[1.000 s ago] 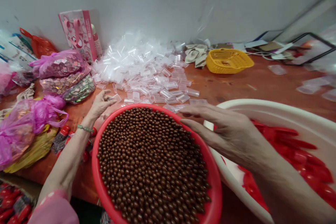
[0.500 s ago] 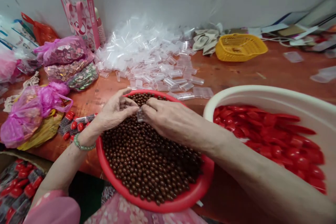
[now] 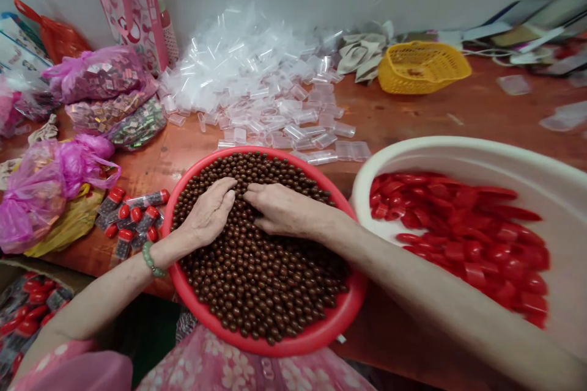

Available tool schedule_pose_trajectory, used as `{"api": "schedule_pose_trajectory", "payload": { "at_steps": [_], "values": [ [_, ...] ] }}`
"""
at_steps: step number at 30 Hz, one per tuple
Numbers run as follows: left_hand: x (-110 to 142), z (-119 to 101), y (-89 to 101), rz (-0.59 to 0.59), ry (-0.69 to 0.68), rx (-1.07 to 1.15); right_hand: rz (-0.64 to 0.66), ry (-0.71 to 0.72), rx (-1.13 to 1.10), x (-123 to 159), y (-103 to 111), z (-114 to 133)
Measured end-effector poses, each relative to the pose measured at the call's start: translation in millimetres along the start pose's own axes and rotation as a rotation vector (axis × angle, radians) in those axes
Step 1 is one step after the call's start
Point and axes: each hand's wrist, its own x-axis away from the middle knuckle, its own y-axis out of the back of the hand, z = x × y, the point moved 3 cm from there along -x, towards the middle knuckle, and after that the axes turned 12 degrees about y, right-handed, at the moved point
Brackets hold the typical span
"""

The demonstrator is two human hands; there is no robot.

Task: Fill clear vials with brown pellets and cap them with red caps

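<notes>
A red basin [image 3: 316, 342] full of small shiny brown balls [image 3: 270, 281] sits in front of me. Over its far half, my left hand [image 3: 211, 212] rests on the balls with its fingers curved and pressed together. Facing it across a narrow gap is my right hand [image 3: 282, 209], its fingers bent down among the balls. Both hands look closed, but whatever lies inside them is hidden. Just beyond the basin's rim, many clear plastic tubes [image 3: 300, 115] are heaped on the table.
To the right a big cream tub [image 3: 426, 146] holds red caps [image 3: 477, 250]. Filled red-capped tubes [image 3: 147, 220] lie left of the basin, beside pink bags [image 3: 32, 195]. A yellow basket [image 3: 422, 70] stands farther back. A box [image 3: 32, 311] of filled tubes is at lower left.
My hands have moved apart and down into the balls. The clear plastic piece between my fingertips is no longer visible. The whole view has shifted slightly.
</notes>
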Motion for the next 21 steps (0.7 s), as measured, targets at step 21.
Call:
{"api": "schedule_pose_trajectory", "payload": {
  "at_steps": [21],
  "values": [
    [18.7,-14.3,4.6,0.112,-0.041,0.505,-0.353,0.084,-1.044,27.5,-4.7,2.3]
  ]
}}
